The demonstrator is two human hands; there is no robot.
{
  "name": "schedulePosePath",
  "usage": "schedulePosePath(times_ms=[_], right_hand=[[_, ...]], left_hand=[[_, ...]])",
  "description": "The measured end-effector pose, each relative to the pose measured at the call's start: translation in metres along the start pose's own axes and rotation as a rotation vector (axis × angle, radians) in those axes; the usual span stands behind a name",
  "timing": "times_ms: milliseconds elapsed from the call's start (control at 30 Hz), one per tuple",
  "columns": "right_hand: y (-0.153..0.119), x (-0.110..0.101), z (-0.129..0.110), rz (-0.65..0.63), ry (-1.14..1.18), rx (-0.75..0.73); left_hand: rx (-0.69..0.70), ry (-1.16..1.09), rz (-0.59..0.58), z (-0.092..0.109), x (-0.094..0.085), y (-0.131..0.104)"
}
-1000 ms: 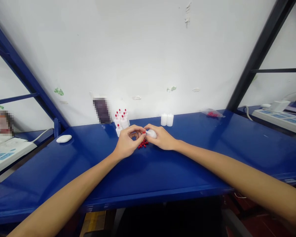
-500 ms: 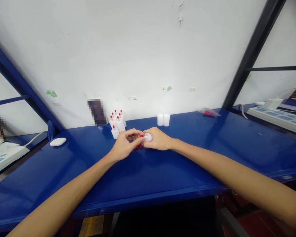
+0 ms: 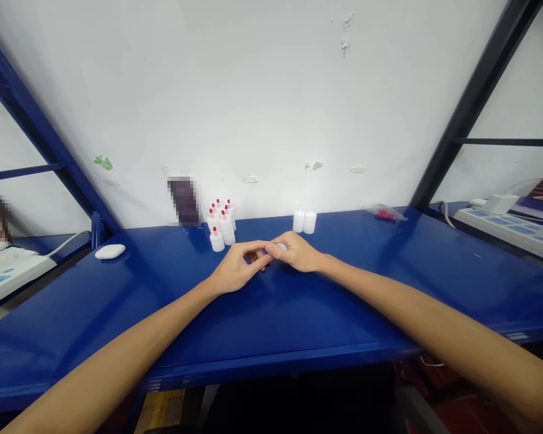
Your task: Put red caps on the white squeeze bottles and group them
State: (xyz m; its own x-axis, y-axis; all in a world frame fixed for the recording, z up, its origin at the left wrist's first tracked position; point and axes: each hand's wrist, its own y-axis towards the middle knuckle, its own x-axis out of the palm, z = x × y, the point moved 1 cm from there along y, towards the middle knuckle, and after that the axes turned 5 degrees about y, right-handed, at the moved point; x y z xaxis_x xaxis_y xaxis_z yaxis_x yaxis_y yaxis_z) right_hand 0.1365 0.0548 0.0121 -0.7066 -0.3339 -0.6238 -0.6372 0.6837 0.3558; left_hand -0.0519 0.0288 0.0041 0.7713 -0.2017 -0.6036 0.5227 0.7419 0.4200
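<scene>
My right hand [image 3: 295,251] is wrapped round a white bottle [image 3: 281,246], of which only a small part shows. The fingertips of my left hand [image 3: 242,265] meet my right hand at the bottle's top, pinched on something I cannot make out. A few small red caps [image 3: 264,267] lie partly hidden behind my left fingers. Several white bottles with red tips [image 3: 227,229] stand upright behind my left hand. Two white bottles without red tips [image 3: 304,222] stand side by side behind my right hand.
On the blue table [image 3: 271,325], a white oval object [image 3: 110,251] lies at the left. A clear bag with red pieces [image 3: 386,213] lies at the back right. A dark pixelated shape [image 3: 185,201] is at the wall. Power strips are at both sides.
The view has shifted a little. My fingers have closed together over the bottle's top, so the red cap seen there before is now hidden.
</scene>
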Motion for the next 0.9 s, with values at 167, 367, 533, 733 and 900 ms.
schedulePosePath(times_ms=[167, 367, 533, 733, 900], right_hand=[[-0.001, 0.001, 0.001, 0.001, -0.007, -0.001], [-0.002, 0.006, 0.002, 0.037, 0.06, -0.035], [-0.001, 0.009, 0.002, 0.054, 0.256, -0.044], [-0.001, 0.005, 0.007, 0.198, 0.219, 0.036], [-0.001, 0.007, 0.006, 0.331, 0.089, 0.065]], left_hand=[[0.014, 0.026, -0.021, 0.002, 0.001, -0.001], [0.094, 0.081, 0.082, 0.004, 0.005, -0.002], [0.213, 0.227, 0.351, 0.004, -0.013, 0.0], [0.183, 0.536, 0.622, -0.021, -0.085, 0.0], [0.096, 0.653, 0.534, -0.051, -0.115, -0.005]])
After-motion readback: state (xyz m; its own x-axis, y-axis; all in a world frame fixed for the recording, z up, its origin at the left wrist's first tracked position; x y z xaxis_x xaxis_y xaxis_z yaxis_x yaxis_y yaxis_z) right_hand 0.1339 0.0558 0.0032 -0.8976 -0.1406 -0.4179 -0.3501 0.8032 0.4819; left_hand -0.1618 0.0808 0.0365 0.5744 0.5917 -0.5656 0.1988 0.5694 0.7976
